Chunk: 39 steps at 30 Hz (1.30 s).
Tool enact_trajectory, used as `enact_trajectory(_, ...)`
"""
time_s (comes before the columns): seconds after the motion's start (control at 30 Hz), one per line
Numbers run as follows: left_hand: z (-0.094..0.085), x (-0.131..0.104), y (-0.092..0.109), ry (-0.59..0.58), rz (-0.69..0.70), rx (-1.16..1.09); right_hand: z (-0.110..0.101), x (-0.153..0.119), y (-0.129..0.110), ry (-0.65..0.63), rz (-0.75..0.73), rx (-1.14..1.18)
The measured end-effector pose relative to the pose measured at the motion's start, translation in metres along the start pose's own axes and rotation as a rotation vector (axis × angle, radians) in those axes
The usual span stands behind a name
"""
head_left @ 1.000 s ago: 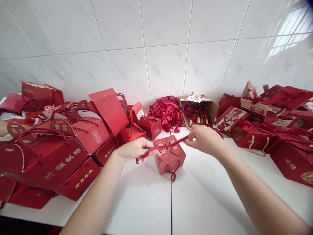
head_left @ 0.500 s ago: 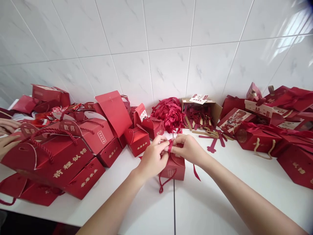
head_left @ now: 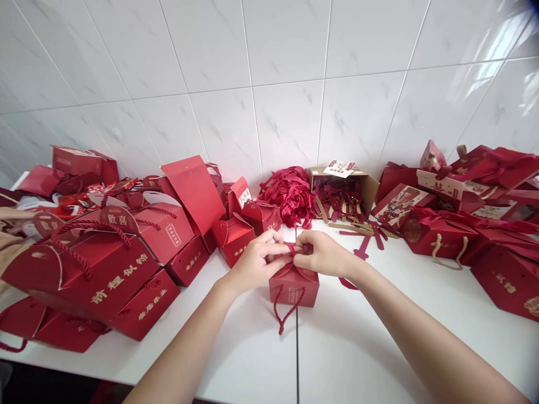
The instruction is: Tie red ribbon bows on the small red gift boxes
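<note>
- Upright on the white table (head_left: 252, 359), over the dark seam (head_left: 297, 348): small red box (head_left: 293, 289).
- Across the top of the small red box: dark red ribbon (head_left: 292, 250), gathered at the middle.
- At the left of the box's top: left hand (head_left: 263, 258), thumb and fingers pinched narrow on the dark red ribbon.
- At the right of the box's top: right hand (head_left: 318, 255), fingers curled in, fingertips gripping the same ribbon.
- Down the small red box's near face: twisted cord handle (head_left: 287, 321), drooping in a loop.
- Behind the box, near the wall: heap of ribbons (head_left: 290, 193).
- Behind and right of it: open carton (head_left: 367, 193) full of strips, patterned card (head_left: 343, 168) on top.
- Well left of it: stacked larger boxes (head_left: 122, 275), gold characters on the sides.
- Farther left: another person's hand (head_left: 9, 241), partly cut off, finger state impossible to tell.
- Well right of it: pile of red boxes (head_left: 442, 238).
</note>
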<state>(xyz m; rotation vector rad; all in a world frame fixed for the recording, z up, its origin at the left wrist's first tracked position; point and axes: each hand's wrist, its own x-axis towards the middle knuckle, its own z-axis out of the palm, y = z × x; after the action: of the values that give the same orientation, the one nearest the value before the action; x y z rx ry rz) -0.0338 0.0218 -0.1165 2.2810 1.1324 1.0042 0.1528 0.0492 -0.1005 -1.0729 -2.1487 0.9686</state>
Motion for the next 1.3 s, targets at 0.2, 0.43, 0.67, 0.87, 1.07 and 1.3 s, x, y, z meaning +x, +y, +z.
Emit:
enact_trajectory(0.2,0.002,0.004,-0.006,0.083,-0.126,-0.093,0.002,0.0,-0.002,0.015,-0.079,-0.12)
enact_trajectory(0.43,-0.016,-0.001,-0.021,0.189,-0.31,-0.059,-0.015,0.0,0.016,-0.014,-0.008,-0.268)
enact_trajectory(0.67,-0.025,-0.003,-0.015,0.0,-0.297,-0.255,-0.022,0.0,0.016,0.016,-0.055,-0.298)
enact_trajectory(0.87,-0.023,-0.001,-0.013,-0.001,-0.291,-0.2,-0.024,-0.008,0.011,-0.019,-0.117,-0.33)
enact_trajectory(1.07,-0.027,-0.006,-0.013,0.017,-0.321,-0.106,-0.028,-0.016,0.009,-0.123,-0.105,-0.295)
enact_trajectory(1.3,-0.027,-0.007,-0.019,0.015,-0.346,-0.159,-0.029,-0.012,0.013,-0.16,-0.084,-0.273)
